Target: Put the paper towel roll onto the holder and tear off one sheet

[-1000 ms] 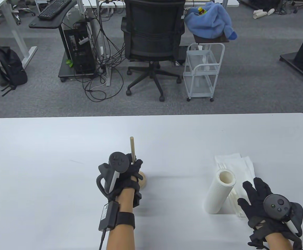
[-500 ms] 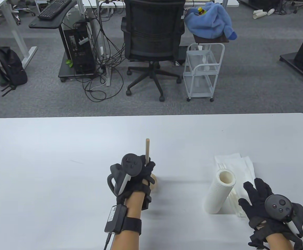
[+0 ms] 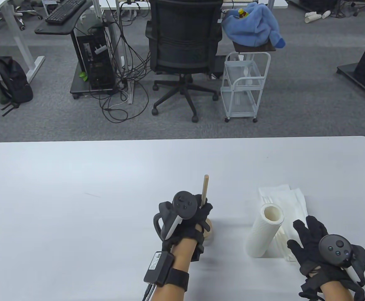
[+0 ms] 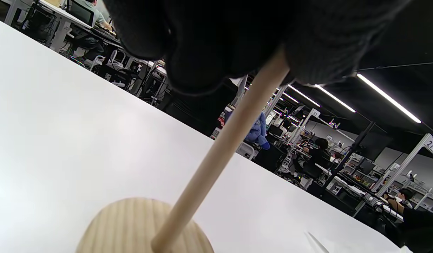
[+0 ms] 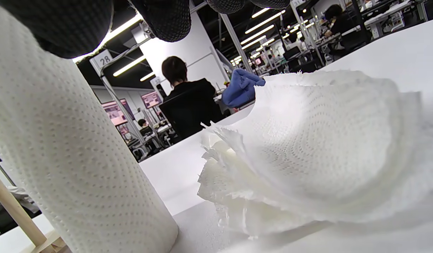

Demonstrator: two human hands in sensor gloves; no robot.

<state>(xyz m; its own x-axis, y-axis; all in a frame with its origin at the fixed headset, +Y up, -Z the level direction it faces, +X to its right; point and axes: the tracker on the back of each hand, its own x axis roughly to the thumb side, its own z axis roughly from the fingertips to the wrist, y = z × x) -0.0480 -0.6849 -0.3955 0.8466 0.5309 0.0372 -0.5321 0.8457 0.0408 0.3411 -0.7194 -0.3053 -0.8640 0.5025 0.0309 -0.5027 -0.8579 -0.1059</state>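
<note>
The wooden holder has a thin upright rod on a round base and stands near the table's front middle. My left hand grips the rod low down, fingers curled round it. The white paper towel roll stands upright to the right, its hollow core showing on top. My right hand is just right of the roll with fingers spread and holds nothing. In the right wrist view the roll fills the left side, with the rod behind it.
A pile of loose torn paper towel sheets lies behind and right of the roll, seen close up as sheets. Beyond the table's far edge stand an office chair and a white cart.
My left hand has slid the holder to the right across the table, closer to the roll. The right hand and roll have stayed in place.
</note>
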